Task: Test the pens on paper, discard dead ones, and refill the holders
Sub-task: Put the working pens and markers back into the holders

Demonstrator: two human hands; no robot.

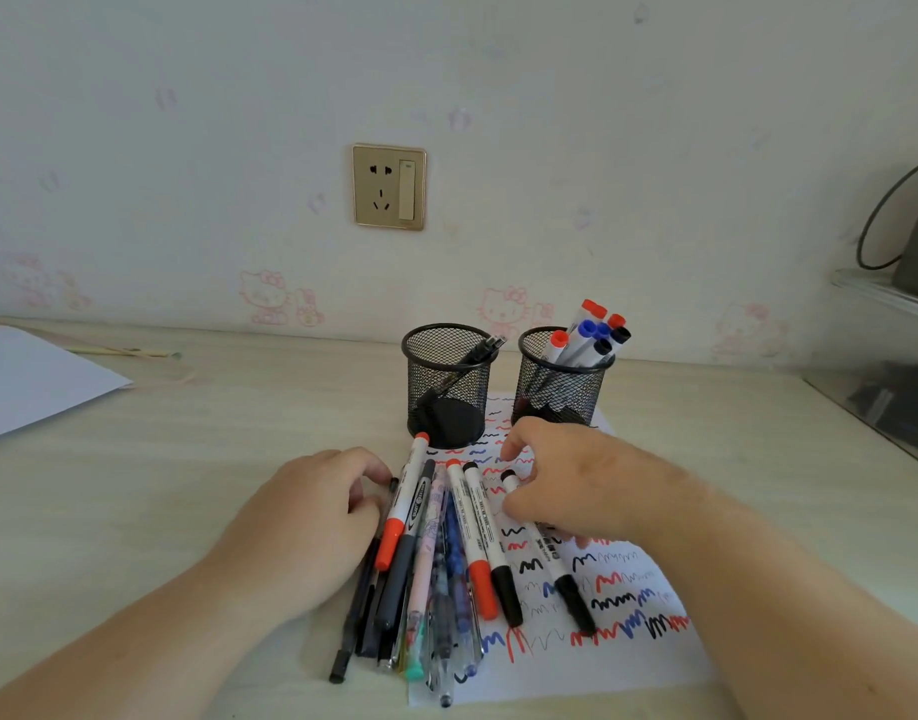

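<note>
A pile of pens and markers (436, 558) lies side by side on the desk and on a scribbled test sheet (618, 595). My left hand (306, 517) sits at the pile's left edge, its curled thumb and fingertips pinching a thin black pen (350, 631). My right hand (571, 480) curls over the upper part of a white marker with a black cap (566, 579) lying on the sheet. Behind stand two black mesh holders: the left holder (446, 392) has one black pen leaning in it, and the right holder (560, 387) carries several red, blue and black capped markers.
A blank white sheet (35, 381) lies at the desk's far left. The wall with a socket (389, 187) runs close behind the holders. A shelf edge with a grey object (914, 272) sits at the right.
</note>
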